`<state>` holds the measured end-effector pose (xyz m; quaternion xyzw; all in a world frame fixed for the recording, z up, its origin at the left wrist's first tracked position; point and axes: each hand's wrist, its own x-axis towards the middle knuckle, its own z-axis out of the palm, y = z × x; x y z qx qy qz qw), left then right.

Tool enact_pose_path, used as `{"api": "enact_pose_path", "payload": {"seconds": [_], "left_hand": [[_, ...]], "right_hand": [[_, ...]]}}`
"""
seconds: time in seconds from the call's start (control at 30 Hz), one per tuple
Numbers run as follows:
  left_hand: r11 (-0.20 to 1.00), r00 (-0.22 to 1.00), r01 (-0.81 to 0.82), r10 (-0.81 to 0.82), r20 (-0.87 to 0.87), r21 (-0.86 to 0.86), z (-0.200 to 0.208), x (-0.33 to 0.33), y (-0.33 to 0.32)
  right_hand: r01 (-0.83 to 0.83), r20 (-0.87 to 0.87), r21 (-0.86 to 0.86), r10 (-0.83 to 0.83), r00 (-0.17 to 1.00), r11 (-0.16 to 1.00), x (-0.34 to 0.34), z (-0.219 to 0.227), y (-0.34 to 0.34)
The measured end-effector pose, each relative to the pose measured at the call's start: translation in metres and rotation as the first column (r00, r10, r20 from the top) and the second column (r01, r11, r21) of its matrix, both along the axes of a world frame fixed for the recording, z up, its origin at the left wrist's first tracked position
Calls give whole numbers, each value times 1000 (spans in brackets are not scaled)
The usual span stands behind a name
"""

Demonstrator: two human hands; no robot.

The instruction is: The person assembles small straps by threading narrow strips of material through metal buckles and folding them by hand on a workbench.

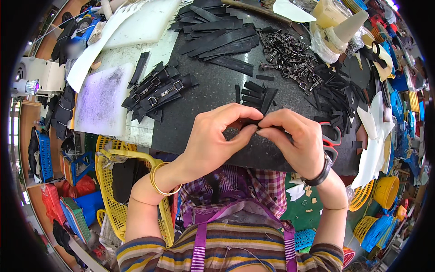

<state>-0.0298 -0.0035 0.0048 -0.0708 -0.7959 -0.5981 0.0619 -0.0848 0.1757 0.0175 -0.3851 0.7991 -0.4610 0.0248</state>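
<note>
My left hand (216, 132) and my right hand (297, 139) meet above the dark stone tabletop (195, 129). Thumb and forefinger of each are pinched together around a small black strip (248, 122), mostly hidden by the fingers. Just beyond the fingertips lies a small group of short black strips (253, 96). Farther off is a heap of metal buckles (290, 56). To the left sits a stack of black straps with buckles (158, 90). Long black strips (222, 36) are piled at the back.
Red-handled scissors (333, 136) rest beside my right hand. More short black strips (337, 93) are heaped at the right. A purple-stained white board (102, 99) is at the left. A glue container with a cone (346, 31) stands back right; a yellow basket (106, 177) hangs below left.
</note>
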Motion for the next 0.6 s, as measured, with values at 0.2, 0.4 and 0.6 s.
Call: {"api": "enact_pose_path", "payload": {"seconds": [0.2, 0.4, 0.6], "left_hand": [[993, 990, -51, 36, -138, -110, 4, 5, 5], [991, 965, -120, 102, -242, -62, -15, 2, 4], [992, 940, -94, 60, -335, -88, 8, 22, 14]], "right_hand": [[81, -173, -25, -85, 981, 996, -3, 10, -5], [-11, -131, 72, 20, 991, 997, -2, -9, 0], [111, -51, -60, -114, 992, 992, 22, 2, 0]]}}
